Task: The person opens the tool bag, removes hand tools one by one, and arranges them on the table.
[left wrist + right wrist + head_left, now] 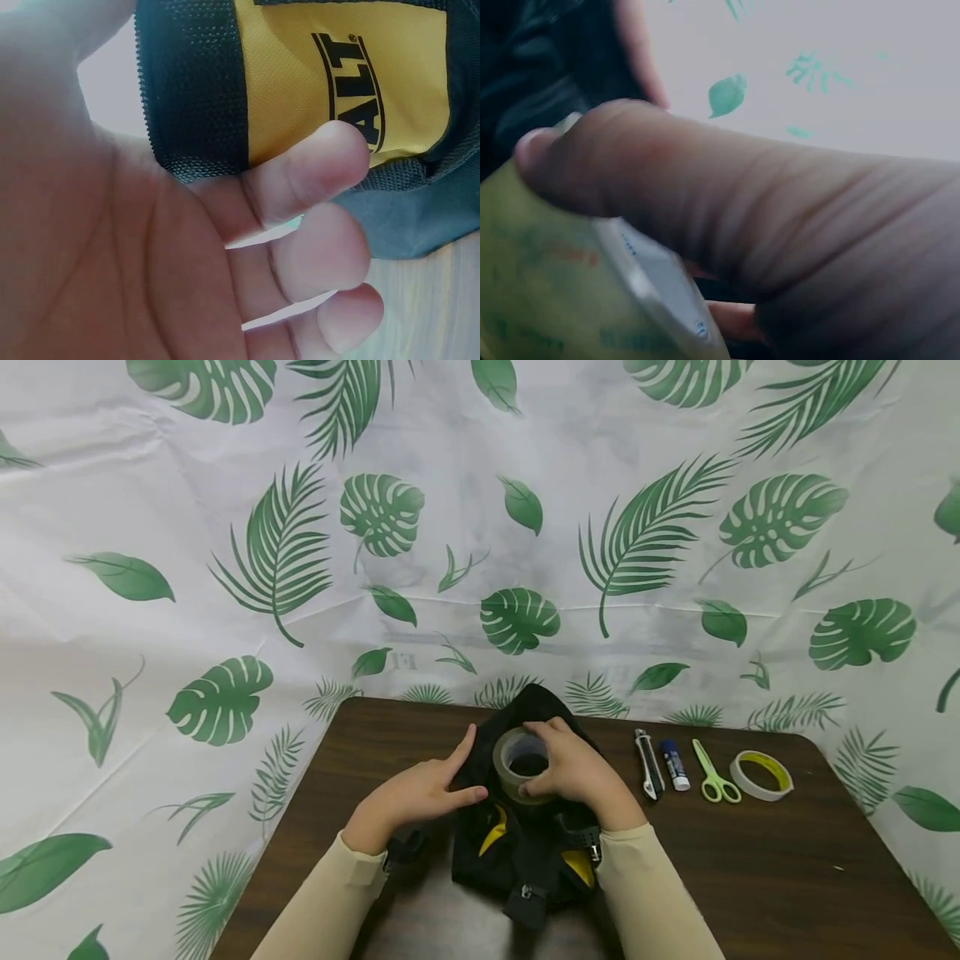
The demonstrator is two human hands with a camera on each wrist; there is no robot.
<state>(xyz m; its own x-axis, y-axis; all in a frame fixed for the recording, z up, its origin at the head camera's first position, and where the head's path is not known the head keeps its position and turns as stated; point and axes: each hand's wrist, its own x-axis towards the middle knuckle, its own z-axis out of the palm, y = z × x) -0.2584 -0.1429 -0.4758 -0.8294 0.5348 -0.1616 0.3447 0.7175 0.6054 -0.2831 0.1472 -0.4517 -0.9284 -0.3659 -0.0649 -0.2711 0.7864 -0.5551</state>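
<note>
A black tool bag with yellow panels stands on the table; part of its lettering, "ALT", shows on a yellow panel in the left wrist view. My right hand grips a wide roll of packing tape by its rim, over the bag's top. In the right wrist view the thumb lies across the tape roll. At the bag's left side is my left hand, thumb and forefinger spread along its edge. Its other fingers are loosely extended beside the bag in the left wrist view.
Right of the bag on the brown table lie a utility knife, a glue stick, green scissors and a narrower tape roll. A leaf-patterned white sheet hangs behind the table.
</note>
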